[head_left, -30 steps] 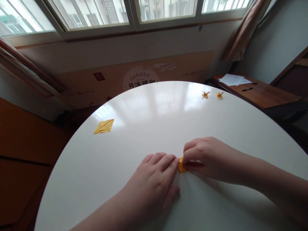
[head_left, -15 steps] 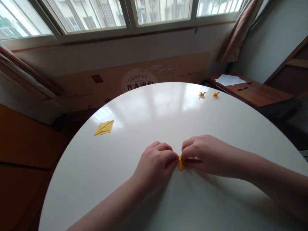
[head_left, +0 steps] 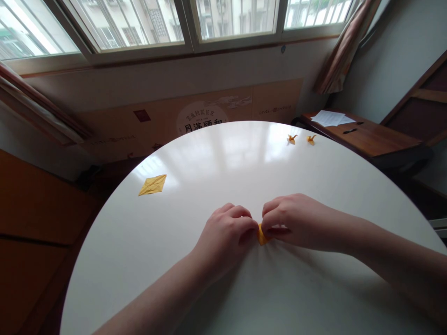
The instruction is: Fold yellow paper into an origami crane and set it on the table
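A small folded piece of yellow paper [head_left: 260,235] lies on the round white table [head_left: 314,186], pinched between both hands. My left hand [head_left: 226,232] has its fingers curled and presses on the paper's left end. My right hand [head_left: 296,221] is closed in a pinch on its right end. Most of the paper is hidden under the fingertips.
A flat yellow diamond-shaped folded sheet [head_left: 152,184] lies at the table's left. Two small yellow paper cranes [head_left: 291,138] [head_left: 310,138] stand near the far right rim. A wooden side table [head_left: 370,137] with white papers [head_left: 331,117] and a pen is beyond.
My left hand went from lying flat with fingers stretched to curled, pinching the paper's left end. The right hand kept its pinch. The view shifted slightly.
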`<state>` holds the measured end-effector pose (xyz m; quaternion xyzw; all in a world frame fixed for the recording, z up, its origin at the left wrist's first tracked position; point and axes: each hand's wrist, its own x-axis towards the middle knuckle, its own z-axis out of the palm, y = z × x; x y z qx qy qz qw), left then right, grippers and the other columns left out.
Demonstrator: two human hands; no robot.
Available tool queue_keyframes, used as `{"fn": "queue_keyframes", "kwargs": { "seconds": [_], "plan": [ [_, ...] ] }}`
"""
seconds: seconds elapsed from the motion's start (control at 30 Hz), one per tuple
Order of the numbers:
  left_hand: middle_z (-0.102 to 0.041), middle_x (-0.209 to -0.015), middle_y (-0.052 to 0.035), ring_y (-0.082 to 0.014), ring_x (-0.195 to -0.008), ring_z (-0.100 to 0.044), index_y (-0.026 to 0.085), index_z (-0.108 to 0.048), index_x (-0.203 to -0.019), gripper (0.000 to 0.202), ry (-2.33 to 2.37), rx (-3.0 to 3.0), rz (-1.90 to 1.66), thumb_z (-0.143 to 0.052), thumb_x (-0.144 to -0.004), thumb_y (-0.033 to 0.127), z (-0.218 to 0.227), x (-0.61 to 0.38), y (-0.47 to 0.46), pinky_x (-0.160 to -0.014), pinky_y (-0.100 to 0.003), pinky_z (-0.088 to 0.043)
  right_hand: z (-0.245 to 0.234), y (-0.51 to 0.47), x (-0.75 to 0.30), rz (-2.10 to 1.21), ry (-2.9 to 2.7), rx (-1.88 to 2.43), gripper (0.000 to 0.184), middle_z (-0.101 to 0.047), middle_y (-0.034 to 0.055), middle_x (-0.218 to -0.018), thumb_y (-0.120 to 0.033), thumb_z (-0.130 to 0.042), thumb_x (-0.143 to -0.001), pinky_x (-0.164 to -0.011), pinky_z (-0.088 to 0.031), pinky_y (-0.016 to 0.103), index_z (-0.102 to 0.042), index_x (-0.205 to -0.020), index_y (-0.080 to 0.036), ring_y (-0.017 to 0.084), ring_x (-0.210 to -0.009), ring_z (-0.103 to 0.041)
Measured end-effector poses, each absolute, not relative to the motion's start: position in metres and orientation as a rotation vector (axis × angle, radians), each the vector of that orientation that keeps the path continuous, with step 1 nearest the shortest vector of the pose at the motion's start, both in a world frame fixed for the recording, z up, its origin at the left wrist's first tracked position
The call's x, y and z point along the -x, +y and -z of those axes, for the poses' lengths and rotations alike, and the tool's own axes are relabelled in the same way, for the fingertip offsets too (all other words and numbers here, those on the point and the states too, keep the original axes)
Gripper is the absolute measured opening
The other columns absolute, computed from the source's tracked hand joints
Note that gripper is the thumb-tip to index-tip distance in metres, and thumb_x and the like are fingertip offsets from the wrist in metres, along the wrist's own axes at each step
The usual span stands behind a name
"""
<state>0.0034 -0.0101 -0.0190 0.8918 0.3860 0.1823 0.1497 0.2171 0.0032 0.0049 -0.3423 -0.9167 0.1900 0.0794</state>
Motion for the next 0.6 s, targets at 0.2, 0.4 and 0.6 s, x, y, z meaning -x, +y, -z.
{"fn": "queue_keyframes", "kwargs": {
  "seconds": [0.2,0.4,0.6],
  "plan": [
    [-0.070,-0.096,-0.0014,-0.0187,-0.089,-0.060,0.025,-0.075,-0.084,0.015,1.167,-2.473,-0.485,-0.064,-0.084,0.014,0.0177,-0.0053,-0.0081,-0.083,-0.032,-0.050,-0.0053,0.0036,-0.2176,-0.562,-2.755,1.019,0.016,-0.072,-0.0027,-0.083,-0.017,-0.062,-0.085,-0.062,-0.038,0.025,-0.073,-0.078,-0.025,0.015,-0.074,-0.065],
    [-0.068,-0.100,-0.0021,-0.0202,-0.092,-0.058,0.026,-0.074,-0.089,0.013,1.168,-2.518,-0.442,-0.065,-0.085,0.016,0.0193,-0.0046,-0.0064,-0.082,-0.032,-0.049,-0.0039,0.0042,-0.2181,-0.559,-2.759,1.017,0.015,-0.072,-0.0047,-0.084,-0.018,-0.063,-0.085,-0.062,-0.037,0.025,-0.074,-0.080,-0.027,0.013,-0.076,-0.065],
    [-0.067,-0.106,-0.0028,-0.0212,-0.093,-0.057,0.027,-0.071,-0.093,0.017,1.103,-2.710,-0.363,-0.056,-0.092,0.019,0.0184,0.0030,-0.0054,-0.078,-0.034,-0.047,0.0010,0.0062,-0.2187,-0.544,-2.754,0.998,0.015,-0.072,-0.0065,-0.084,-0.019,-0.063,-0.085,-0.060,-0.036,0.024,-0.074,-0.080,-0.028,0.012,-0.074,-0.064]
  ]
}}
